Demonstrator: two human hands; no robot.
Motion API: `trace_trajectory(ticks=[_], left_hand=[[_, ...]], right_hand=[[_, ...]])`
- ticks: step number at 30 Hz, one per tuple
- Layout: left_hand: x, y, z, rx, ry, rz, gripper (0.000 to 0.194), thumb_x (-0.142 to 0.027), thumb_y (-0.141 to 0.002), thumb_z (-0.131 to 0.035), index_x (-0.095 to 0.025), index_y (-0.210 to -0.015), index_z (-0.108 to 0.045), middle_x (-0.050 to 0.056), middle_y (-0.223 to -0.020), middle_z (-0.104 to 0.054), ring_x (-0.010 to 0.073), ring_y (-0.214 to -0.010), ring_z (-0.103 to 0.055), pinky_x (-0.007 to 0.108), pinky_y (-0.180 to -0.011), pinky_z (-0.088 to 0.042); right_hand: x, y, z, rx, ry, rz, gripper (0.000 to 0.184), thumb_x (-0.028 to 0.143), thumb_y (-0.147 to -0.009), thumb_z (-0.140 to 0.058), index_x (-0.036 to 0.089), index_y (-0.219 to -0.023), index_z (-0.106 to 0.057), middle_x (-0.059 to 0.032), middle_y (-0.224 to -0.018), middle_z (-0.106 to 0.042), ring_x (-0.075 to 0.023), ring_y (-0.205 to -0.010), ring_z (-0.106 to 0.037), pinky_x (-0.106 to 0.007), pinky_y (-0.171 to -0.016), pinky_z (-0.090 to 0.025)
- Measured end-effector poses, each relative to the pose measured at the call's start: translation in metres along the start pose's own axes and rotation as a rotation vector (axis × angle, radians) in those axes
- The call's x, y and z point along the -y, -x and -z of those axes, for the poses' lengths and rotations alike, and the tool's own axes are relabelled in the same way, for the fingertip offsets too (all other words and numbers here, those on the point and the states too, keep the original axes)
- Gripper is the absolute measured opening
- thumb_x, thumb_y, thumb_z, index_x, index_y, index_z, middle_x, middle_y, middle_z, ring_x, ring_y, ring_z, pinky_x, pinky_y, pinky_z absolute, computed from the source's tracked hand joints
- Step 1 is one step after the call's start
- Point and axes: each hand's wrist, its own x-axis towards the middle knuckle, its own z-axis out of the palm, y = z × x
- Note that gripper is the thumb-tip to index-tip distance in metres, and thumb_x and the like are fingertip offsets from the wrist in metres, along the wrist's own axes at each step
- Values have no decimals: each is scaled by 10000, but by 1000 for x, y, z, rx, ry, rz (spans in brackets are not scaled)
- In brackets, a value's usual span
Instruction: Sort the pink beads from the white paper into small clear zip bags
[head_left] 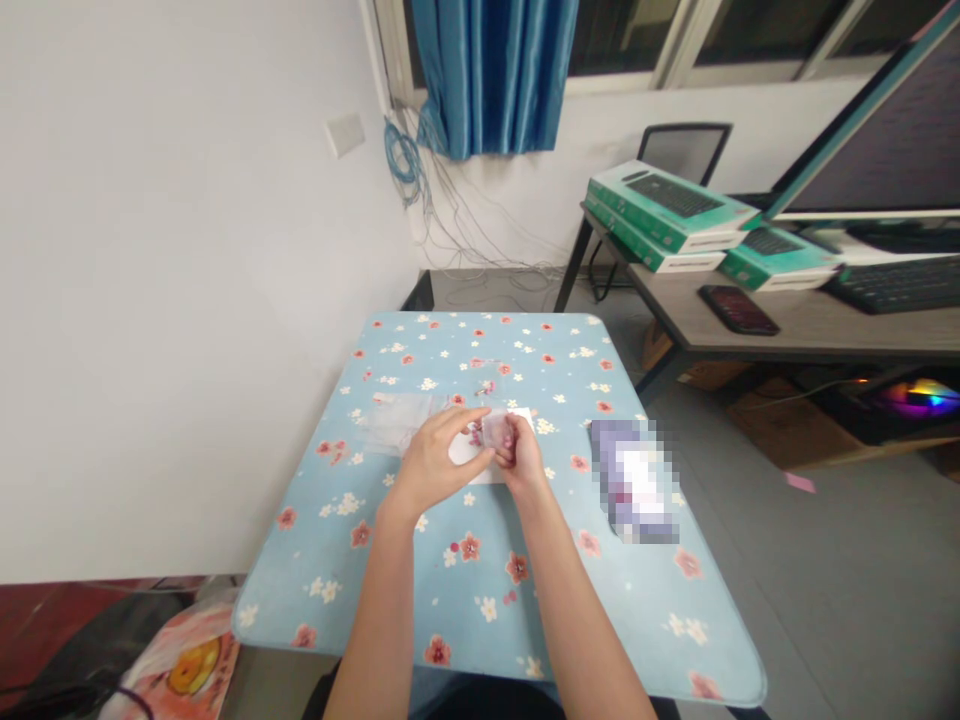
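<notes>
My right hand [524,457] is closed on a small clear plastic bag [495,432], held up over the table's middle. My left hand [439,458] curves beside it, thumb and fingers apart, their tips close to the bag; whether they touch it I cannot tell. Below both hands lies a white sheet [491,477], partly covered by them. Small reddish bits show between the hands, too small to name. Flat clear plastic packaging [396,418] rests to the left of my left hand. Just beyond the hands is a tiny pink-and-metallic piece [486,388].
The table [465,600] has a blue flowered cover. A pixelated purple-and-white item [637,482] lies near its right edge. A desk [720,330] at the right bears green keyboard boxes [667,205], a phone [739,309] and a monitor [885,130]. A white wall [172,300] stands close on the left.
</notes>
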Motion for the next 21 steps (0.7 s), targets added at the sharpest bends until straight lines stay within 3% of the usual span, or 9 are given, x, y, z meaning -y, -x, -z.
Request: trace_trajectory(ticks=[4,8,16,21], left_hand=[[-2,0,-1,9,-1,-17,361,-262,-794,-640,-247,-1153,-598,47,-1077,-653,199,-1010,-595,388,-914,-483],[0,-1,-3,-64,-39,26,318,-229,-820,-597,-214,-1138,-603,64,-1089,-649,193,-1011,-603,383,-936,-474],[5,-3,-6,-166,-25,102,321,-169,-819,-559,-214,-1135,-589,34,-1030,-674,134,-804,-630,321,-869,-492],[4,-4,-6,-155,-46,93,181,-165,-840,-517,-210,-955,-649,18,-872,-677,131,-727,-605,289,-775,-487]], right_hand=[[-2,0,0,-26,79,58,352,392,-725,-578,220,-553,-324,108,-410,-287,-35,-300,-166,-179,-293,-134],[-2,0,-1,-16,45,36,346,379,-718,-598,216,-563,-335,109,-404,-309,-29,-294,-171,-172,-287,-130],[-4,2,-7,-8,-8,-61,342,371,-716,-608,212,-577,-339,115,-398,-311,-18,-289,-151,-164,-288,-85],[-5,3,-8,20,41,-27,369,423,-723,-596,217,-587,-322,116,-400,-307,-21,-292,-152,-170,-289,-80]])
